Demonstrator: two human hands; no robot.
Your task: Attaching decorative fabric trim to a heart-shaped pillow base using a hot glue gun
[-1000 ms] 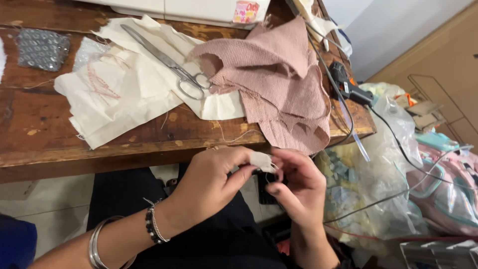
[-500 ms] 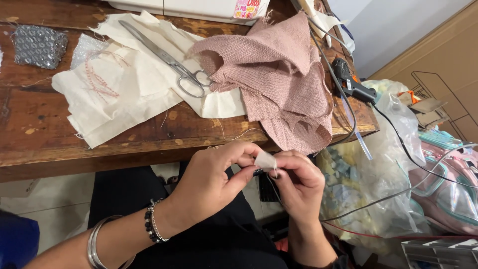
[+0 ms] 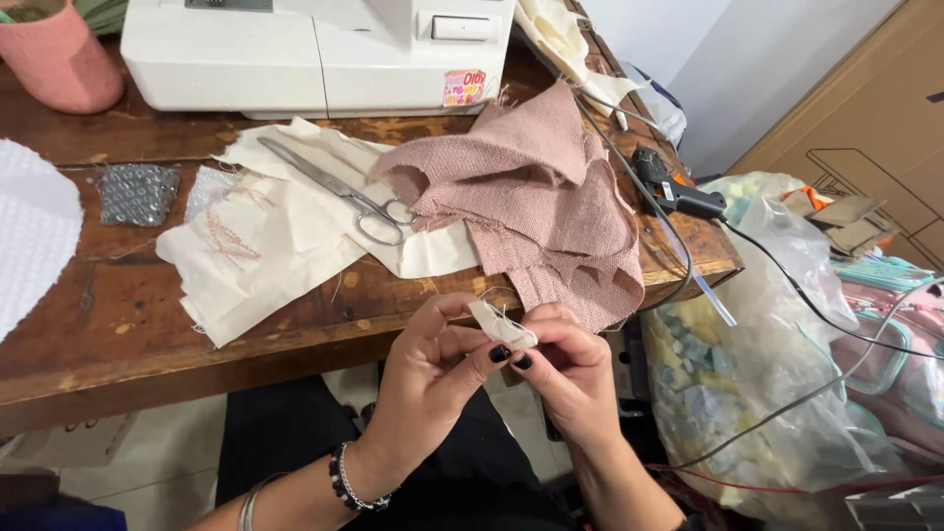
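A small cream fabric scrap (image 3: 500,323) with loose threads is pinched between both hands just below the front edge of the wooden table (image 3: 88,344). My left hand (image 3: 433,379) grips its lower side with thumb and fingers. My right hand (image 3: 575,379) pinches its right end with dark-nailed fingertips. On the table above lie cream cloth pieces (image 3: 275,246), metal scissors (image 3: 339,192) and a heap of pink woven fabric (image 3: 536,202).
A white sewing machine (image 3: 315,49) stands at the back, with a pink pot (image 3: 59,59) at the far left. A black glue gun (image 3: 674,192) lies at the table's right edge. Clear plastic bags of scraps (image 3: 767,393) and cables crowd the floor on the right.
Both hands have risen closer to the table edge with the scrap, and the view has tilted up so the sewing machine now shows.
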